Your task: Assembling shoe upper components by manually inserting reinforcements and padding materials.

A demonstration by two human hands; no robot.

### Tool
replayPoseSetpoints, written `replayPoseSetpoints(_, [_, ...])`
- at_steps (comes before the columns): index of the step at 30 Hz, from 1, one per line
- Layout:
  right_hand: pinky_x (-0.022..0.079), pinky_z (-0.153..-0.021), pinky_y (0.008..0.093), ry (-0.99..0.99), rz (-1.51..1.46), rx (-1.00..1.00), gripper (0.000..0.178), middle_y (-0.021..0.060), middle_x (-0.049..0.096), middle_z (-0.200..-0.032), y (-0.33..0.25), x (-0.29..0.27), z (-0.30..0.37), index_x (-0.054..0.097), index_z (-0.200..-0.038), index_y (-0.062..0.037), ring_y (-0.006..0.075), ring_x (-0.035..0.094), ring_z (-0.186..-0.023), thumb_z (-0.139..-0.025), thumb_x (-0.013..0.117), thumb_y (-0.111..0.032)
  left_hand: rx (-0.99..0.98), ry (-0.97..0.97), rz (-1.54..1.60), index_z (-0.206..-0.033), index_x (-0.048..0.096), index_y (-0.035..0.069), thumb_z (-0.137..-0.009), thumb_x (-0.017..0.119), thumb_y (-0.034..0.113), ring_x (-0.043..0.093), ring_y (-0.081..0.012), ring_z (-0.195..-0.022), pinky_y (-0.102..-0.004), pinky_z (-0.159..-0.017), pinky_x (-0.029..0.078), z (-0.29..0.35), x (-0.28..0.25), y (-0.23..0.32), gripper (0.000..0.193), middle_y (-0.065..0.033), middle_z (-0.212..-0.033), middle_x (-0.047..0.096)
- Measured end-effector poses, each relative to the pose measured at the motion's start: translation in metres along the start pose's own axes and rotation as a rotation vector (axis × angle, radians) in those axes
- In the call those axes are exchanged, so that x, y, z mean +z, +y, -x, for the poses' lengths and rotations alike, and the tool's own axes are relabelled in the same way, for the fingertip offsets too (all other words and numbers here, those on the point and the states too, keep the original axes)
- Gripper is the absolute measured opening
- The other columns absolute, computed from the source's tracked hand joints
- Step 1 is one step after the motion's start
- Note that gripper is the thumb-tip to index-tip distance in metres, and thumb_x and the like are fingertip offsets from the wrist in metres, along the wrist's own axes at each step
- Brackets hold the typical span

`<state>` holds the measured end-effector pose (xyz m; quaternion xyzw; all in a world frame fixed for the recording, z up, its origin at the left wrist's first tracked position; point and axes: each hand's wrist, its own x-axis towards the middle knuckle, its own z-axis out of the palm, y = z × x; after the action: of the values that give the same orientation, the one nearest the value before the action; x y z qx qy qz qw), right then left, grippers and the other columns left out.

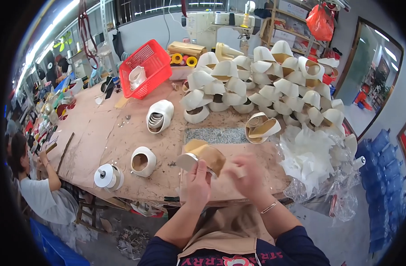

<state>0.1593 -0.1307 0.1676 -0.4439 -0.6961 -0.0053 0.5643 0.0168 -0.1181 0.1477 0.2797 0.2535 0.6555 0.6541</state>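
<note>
My left hand (199, 181) is closed round a cream shoe upper (215, 159) whose tan lining faces up, with the thumb pressed on it. A pale rounded flap (186, 162) of the piece sticks out to the left. Just right of it, my right hand (247, 175) is smeared by motion, so its fingers cannot be made out. On the table, to the left, stands a single white shoe upper (143, 161). Farther back lies a nested stack of white uppers (160, 116). Behind my right hand sits another folded cream upper with tan lining (262, 127).
A large heap of white uppers (285, 88) fills the back right of the table (96, 133). Crumpled white sheets and clear plastic (307, 155) lie at right. A red basket (156, 60) stands behind, a white spool (106, 176) at left. Another person (45, 190) works far left.
</note>
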Motion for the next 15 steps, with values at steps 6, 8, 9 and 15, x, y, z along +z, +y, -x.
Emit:
replayPoseSetpoints(6, [0.049,-0.07,0.037,-0.236,0.055,-0.182,0.022,0.0095,0.062,-0.088,0.025,0.02,-0.007,0.06,-0.094,-0.0052,0.028,0.059,-0.077,-0.073,0.069,-0.005,0.139,-0.109,-0.637,-0.107,0.059,0.0,-0.097,0.05,0.019,0.049,-0.0075,-0.074,-0.0213,-0.065,0.041,-0.005,-0.015,-0.016,0.023,0.0034,-0.087,0.057])
replayPoseSetpoints(8, [0.049,-0.062,0.0377,-0.092,0.159,-0.021,0.013,0.0123,0.057,-0.078,0.051,0.025,-0.018,0.056,-0.085,-0.0025,0.0289,0.058,-0.069,-0.077,0.066,-0.005,0.078,-0.162,-0.917,-0.111,0.056,0.001,-0.096,0.051,0.019,0.056,-0.0115,-0.085,-0.0247,-0.074,0.045,-0.006,-0.023,-0.02,0.024,0.0003,-0.097,0.059])
replayPoseSetpoints(9, [0.049,-0.062,0.0377,-0.093,0.159,-0.019,0.013,0.0123,0.057,-0.078,0.052,0.026,-0.021,0.056,-0.085,-0.0025,0.0289,0.058,-0.069,-0.077,0.066,-0.005,0.075,-0.161,-0.917,-0.111,0.056,0.001,-0.096,0.051,0.019,0.056,-0.0115,-0.085,-0.0247,-0.074,0.045,-0.007,-0.019,-0.019,0.024,0.0003,-0.097,0.059])
replayPoseSetpoints(15, [0.045,-0.053,0.0274,-0.02,-0.341,0.563,0.008,0.0064,0.058,-0.073,0.038,0.034,-0.017,0.056,-0.083,-0.0006,0.0102,0.055,-0.063,-0.087,0.06,-0.006,-0.373,0.084,0.41,-0.106,0.055,0.003,-0.098,0.047,0.02,0.06,-0.0198,-0.093,-0.0367,-0.086,0.049,-0.042,-0.01,0.012,0.021,-0.0073,-0.1,0.063])
